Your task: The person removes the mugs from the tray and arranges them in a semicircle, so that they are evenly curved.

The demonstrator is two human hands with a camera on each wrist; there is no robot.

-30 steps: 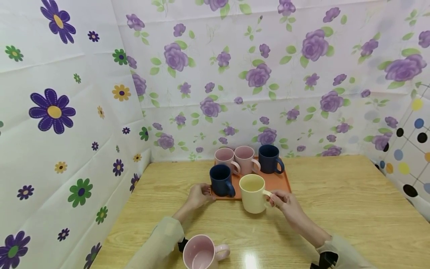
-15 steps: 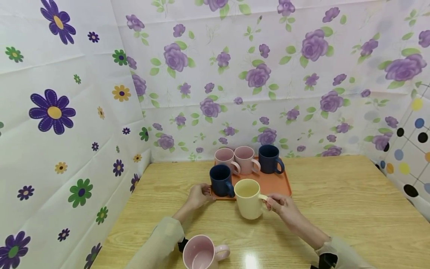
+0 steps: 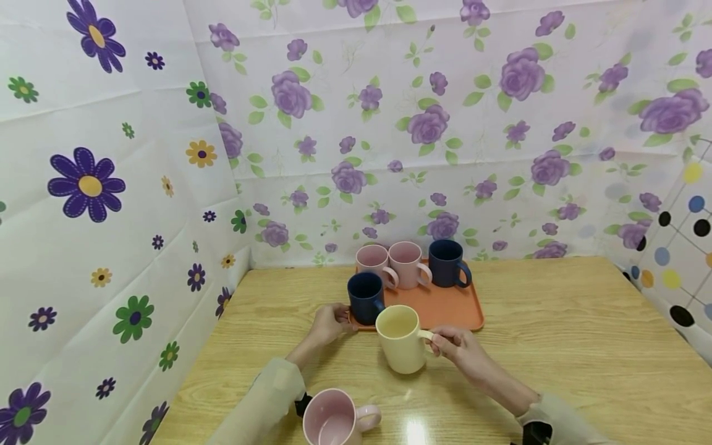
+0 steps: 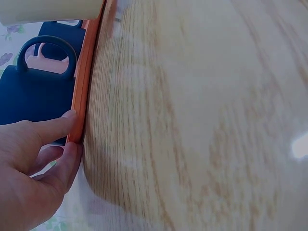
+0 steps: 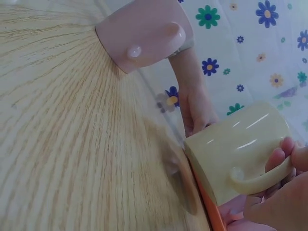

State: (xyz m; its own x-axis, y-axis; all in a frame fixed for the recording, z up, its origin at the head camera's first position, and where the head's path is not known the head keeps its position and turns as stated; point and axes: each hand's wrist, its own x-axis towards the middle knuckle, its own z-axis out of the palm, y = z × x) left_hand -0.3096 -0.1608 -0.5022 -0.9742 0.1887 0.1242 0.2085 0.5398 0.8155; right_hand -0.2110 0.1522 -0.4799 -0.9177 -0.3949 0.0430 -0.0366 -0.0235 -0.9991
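The yellow mug (image 3: pixel 403 346) has just slid left and toward the person, so its side now covers part of the front blue mug's (image 3: pixel 364 303) handle and more of the tray (image 3: pixel 445 309) shows behind it. I judge that it's being carried away from the tray, not set down; it seems to hang just above the table (image 3: pixel 556 321), short of the tray's front edge. The right hand (image 3: pixel 464 355) pinches it by the handle. The left hand (image 3: pixel 329 324) hasn't moved: its thumb and fingers pinch the tray's front left corner, which I guess keeps it steady. The left pink mug (image 3: pixel 371 258), right pink mug (image 3: pixel 404 266) and rear blue mug (image 3: pixel 444 266) stand upright along the back, while the near pink mug (image 3: pixel 330 420) sits by the left forearm.
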